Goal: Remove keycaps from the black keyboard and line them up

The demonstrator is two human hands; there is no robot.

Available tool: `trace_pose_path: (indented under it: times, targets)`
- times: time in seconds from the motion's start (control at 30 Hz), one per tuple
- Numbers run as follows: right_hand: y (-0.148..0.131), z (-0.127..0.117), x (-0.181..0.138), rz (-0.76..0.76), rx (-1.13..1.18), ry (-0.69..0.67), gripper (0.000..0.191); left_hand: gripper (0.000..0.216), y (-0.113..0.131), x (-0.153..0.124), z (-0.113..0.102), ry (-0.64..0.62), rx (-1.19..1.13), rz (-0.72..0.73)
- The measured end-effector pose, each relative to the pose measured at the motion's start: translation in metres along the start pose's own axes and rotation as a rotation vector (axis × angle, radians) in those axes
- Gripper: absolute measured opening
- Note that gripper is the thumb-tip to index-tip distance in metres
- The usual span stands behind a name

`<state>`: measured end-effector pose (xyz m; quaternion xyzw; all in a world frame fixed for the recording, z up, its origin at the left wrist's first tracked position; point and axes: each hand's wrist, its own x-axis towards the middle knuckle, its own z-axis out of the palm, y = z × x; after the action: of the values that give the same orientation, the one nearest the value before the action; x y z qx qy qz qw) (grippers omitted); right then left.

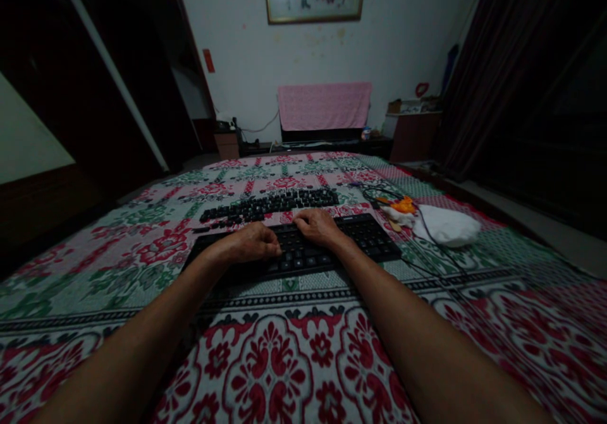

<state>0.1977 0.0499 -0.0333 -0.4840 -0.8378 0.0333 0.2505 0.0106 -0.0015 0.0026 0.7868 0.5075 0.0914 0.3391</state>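
A black keyboard (360, 237) lies on a bed covered by a red, green and white floral spread (284, 354). My left hand (253, 242) rests on the keyboard's left half with its fingers curled under, pressed together at the keys. My right hand (317, 225) sits on the upper middle of the keyboard, fingers bent down onto it. What either hand pinches, if anything, is hidden. Just beyond the keyboard lie rows of loose black keycaps (268, 206).
To the right of the keyboard lie a white cloth (446, 225), an orange object (404, 205) and a black cable (379, 191). A pink cloth (325, 105) covers a screen by the far wall. Dark curtains hang on the right.
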Motion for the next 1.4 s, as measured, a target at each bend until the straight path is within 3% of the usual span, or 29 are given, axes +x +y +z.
trace_pose_path:
  times: [0.4, 0.47, 0.6, 0.7, 1.1, 1.4]
  targets:
    - [-0.002, -0.006, -0.002, -0.029, 0.109, -0.021, 0.026, 0.03, 0.0, 0.0, -0.001, -0.029, -0.026, 0.025]
    - [-0.005, -0.013, -0.001, -0.047, 0.183, -0.096, 0.033, 0.03, -0.002, 0.001, -0.001, -0.032, -0.024, 0.033]
    - [-0.011, -0.029, 0.0, -0.149, 0.278, -0.377, 0.066, 0.029, -0.003, 0.001, -0.002, -0.038, -0.022, 0.035]
    - [-0.016, -0.036, -0.002, -0.146, 0.249, -0.46, 0.078, 0.025, 0.0, -0.001, -0.003, -0.035, -0.021, 0.034]
    - [-0.028, -0.034, -0.007, -0.026, 0.116, -0.483, 0.084, 0.028, -0.001, -0.001, -0.004, -0.048, -0.018, 0.053]
    - [-0.025, -0.033, -0.005, -0.068, 0.146, -0.472, 0.078, 0.025, -0.001, -0.002, -0.005, -0.065, -0.077, 0.048]
